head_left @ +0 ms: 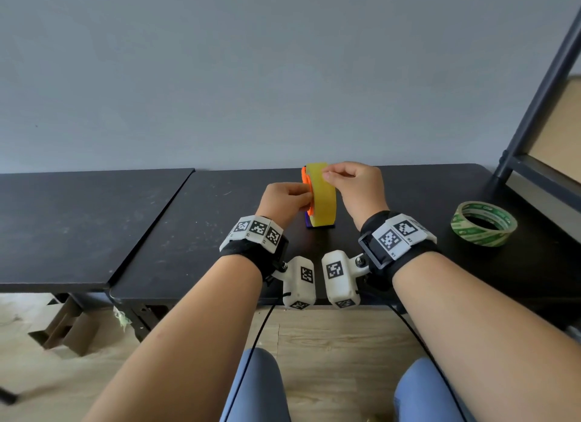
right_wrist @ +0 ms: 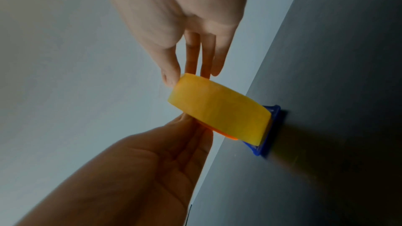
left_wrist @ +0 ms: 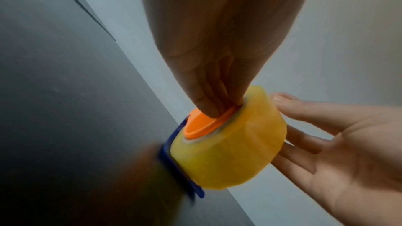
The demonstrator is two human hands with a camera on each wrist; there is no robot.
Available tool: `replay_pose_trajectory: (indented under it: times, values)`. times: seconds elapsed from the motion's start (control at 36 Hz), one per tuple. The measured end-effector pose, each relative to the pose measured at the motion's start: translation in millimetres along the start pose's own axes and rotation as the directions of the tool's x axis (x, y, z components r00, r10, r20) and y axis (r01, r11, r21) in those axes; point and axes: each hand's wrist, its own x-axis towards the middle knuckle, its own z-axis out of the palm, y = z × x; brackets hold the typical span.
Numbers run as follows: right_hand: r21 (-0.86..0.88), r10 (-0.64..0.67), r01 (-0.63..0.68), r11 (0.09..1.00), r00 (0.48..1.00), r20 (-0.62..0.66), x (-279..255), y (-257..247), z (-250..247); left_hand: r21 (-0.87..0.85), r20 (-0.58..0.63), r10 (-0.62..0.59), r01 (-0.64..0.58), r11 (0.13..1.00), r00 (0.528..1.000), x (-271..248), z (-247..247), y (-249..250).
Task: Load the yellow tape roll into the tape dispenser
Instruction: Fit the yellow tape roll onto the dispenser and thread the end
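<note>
The yellow tape roll (head_left: 323,198) stands on edge on the blue tape dispenser (head_left: 309,226), near the back of the black table (head_left: 195,233). An orange hub (head_left: 305,186) sits in the roll's core on its left side. My left hand (head_left: 303,198) pinches the hub's flange; in the left wrist view the thumb lies on the orange hub (left_wrist: 200,125) beside the roll (left_wrist: 230,145). My right hand (head_left: 327,174) holds the top of the roll between thumb and fingers, its fingers (left_wrist: 304,137) lying along the right face. The right wrist view shows the roll (right_wrist: 219,112) over the blue dispenser (right_wrist: 269,130).
A green-printed tape roll (head_left: 484,223) lies flat on the table to the right. A dark metal shelf frame (head_left: 534,107) rises at the right edge. A second black table (head_left: 78,217) adjoins on the left. A grey wall stands directly behind the dispenser.
</note>
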Motion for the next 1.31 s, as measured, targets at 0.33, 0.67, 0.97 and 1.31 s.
replay_pose_trajectory:
  times: [0.33,0.67,0.97,1.31]
  values:
    - [0.016,0.05,-0.05,0.999,0.999,0.017,0.0,-2.1,-3.4,-0.081,0.117,-0.194,0.204,0.976,0.974,2.1,-11.9,9.7]
    - [0.039,0.039,-0.042,0.998,0.997,0.071,-11.4,-5.1,-6.6,-0.326,-0.03,-0.406,0.375,0.868,0.913,15.7,1.3,17.7]
    - [0.063,0.045,-0.05,0.997,0.995,0.089,-12.0,-8.2,-6.7,-0.398,-0.048,-0.43,0.377,0.836,0.902,13.1,0.0,21.7]
    - [0.031,0.05,-0.052,0.998,0.997,0.056,-7.8,-8.7,-9.2,-0.246,0.004,-0.285,0.277,0.929,0.959,9.9,2.2,24.6]
